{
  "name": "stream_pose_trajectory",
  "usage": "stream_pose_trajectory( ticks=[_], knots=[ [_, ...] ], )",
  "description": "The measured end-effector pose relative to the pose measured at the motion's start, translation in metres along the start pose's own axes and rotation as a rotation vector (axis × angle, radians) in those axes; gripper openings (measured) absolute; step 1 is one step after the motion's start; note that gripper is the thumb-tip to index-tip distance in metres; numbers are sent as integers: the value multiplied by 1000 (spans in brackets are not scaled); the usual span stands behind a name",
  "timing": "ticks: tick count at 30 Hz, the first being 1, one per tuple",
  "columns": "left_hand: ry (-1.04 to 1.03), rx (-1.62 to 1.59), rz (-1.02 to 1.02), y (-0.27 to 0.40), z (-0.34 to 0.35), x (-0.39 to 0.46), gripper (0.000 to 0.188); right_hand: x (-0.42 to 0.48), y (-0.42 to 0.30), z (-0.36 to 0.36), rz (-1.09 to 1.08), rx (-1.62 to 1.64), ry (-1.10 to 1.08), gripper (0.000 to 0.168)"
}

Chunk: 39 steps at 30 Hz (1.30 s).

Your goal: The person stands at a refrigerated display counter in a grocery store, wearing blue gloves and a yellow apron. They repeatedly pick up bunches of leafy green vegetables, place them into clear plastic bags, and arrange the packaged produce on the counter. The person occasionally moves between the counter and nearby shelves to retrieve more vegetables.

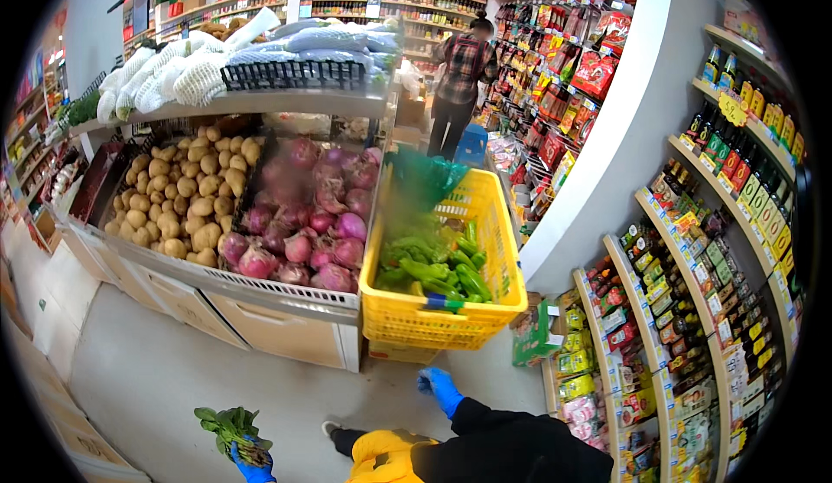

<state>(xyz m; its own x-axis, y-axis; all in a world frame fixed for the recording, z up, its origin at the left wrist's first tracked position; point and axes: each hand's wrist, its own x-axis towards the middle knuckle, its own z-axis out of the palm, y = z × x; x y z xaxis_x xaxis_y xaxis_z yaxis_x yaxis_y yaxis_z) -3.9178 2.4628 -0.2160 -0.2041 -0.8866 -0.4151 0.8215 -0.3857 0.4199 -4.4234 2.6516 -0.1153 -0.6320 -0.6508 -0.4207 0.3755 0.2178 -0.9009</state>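
Observation:
My left hand (252, 462), in a blue glove, is closed around a bunch of leafy greens (231, 428) with roots, low over the floor at the bottom left. In a matching blue glove, my right hand (439, 387) hangs in front of a yellow plastic crate (448, 336), its fingers curled; whether it holds anything cannot be made out. Green peppers (448, 275) lie in the crate, with a green plastic bag (426, 174) at its far end. Red onions (299, 247) and potatoes (185, 187) fill the stand's bins left of the crate.
Above the bins, a shelf (260, 102) holds net-wrapped vegetables. A person (458, 73) in a plaid shirt stands in the aisle beyond, near a blue stool (471, 145). Shelves of bottles and packets (708, 288) line the right side. A green carton (534, 333) sits beside the crate.

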Motion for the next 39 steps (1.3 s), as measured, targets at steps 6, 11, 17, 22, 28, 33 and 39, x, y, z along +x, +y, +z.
stream_pose_trajectory(
  ticks=[6, 11, 17, 22, 28, 33, 39],
  knots=[
    [-74, -35, -53, 85, 47, 93, 42, 62, 42, 118, -14, 8, -31, 16],
    [-50, 53, -36, 153, 96, 169, 41, 118, 53, 212, -178, -170, -48, 16],
    [-33, 60, -50, 212, 103, 231, 41, 124, 27, 279, -189, -212, -33, 13],
    [-61, 67, -88, 272, 91, 278, 41, 120, 26, 360, -154, -28, 13, 12],
    [-95, 55, -85, 397, 50, 334, 41, 95, 26, 525, -273, -4, 27, 10],
    [-101, 55, -48, 527, 18, 387, 41, 81, 53, 664, -224, -170, 47, 10],
    [-100, 91, 15, 661, -4, 459, 41, 65, 46, 795, -191, -66, 60, 13]
  ],
)
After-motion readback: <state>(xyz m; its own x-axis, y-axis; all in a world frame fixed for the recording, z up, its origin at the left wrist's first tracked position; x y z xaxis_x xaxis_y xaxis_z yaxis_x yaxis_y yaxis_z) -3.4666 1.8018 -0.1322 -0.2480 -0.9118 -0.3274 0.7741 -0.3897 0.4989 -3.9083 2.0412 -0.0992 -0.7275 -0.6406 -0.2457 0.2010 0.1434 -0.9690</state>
